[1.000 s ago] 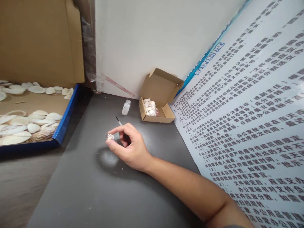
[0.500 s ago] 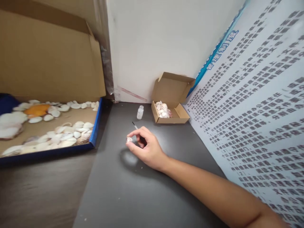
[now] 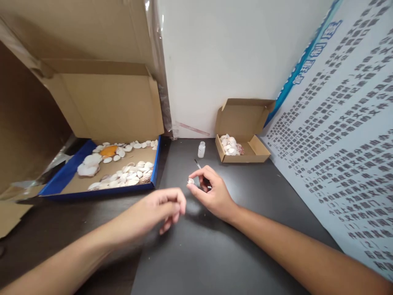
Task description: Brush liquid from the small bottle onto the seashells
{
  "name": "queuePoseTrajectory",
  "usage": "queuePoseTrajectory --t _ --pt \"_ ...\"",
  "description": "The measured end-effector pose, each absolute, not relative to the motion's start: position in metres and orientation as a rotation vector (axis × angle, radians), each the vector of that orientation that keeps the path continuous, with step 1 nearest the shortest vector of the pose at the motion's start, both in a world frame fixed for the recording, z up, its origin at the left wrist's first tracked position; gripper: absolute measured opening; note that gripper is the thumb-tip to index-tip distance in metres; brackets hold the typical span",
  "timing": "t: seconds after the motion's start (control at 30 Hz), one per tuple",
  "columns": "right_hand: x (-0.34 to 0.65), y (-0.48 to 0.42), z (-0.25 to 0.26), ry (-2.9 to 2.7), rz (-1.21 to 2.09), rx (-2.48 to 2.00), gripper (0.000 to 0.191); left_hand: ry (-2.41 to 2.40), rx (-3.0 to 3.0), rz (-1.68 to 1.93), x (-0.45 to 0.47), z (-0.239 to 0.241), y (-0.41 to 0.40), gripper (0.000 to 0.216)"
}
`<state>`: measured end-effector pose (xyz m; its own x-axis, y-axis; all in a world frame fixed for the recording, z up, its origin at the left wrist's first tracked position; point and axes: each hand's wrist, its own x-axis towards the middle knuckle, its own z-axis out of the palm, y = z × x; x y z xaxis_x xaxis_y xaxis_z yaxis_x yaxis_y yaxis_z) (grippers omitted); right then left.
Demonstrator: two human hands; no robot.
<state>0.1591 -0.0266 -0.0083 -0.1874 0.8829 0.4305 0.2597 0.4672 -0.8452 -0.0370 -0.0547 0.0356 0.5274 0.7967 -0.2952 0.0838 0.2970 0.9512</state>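
Observation:
My right hand (image 3: 216,194) pinches a small striped seashell (image 3: 190,180) between thumb and index finger, above the dark grey tabletop. Just behind its fingers a thin brush (image 3: 197,163) with a black tip sticks out; whether the hand touches it I cannot tell. My left hand (image 3: 167,207) hovers to the left of the seashell, its fingers loosely bent and apart, with nothing visible in them. Behind the hands stands an uncapped small glass bottle (image 3: 201,150) with whitish contents.
On the left lies a large blue-edged cardboard box (image 3: 156,164), lid raised, with shells arranged inside around an orange shell (image 3: 108,151). A small open carton (image 3: 245,158) at the back right holds more shells. A printed poster (image 3: 344,135) borders the right side.
My left hand has come into view from the lower left. The view has swung left, showing more of the large box. My right hand still pinches the seashell.

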Motion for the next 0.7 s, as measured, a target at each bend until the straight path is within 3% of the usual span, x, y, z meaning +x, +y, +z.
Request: queuePoseTrajectory --t 0.2,0.7 --pt "0.159 -0.027 -0.006 -1.72 0.785 -0.965 0.012 0.855 0.935 0.737 -0.013 0.018 -0.038 0.017" --pt "0.159 -0.028 -0.009 -1.908 0.724 -1.003 0.014 0.819 0.78 0.733 -0.019 0.008 -0.039 0.022"
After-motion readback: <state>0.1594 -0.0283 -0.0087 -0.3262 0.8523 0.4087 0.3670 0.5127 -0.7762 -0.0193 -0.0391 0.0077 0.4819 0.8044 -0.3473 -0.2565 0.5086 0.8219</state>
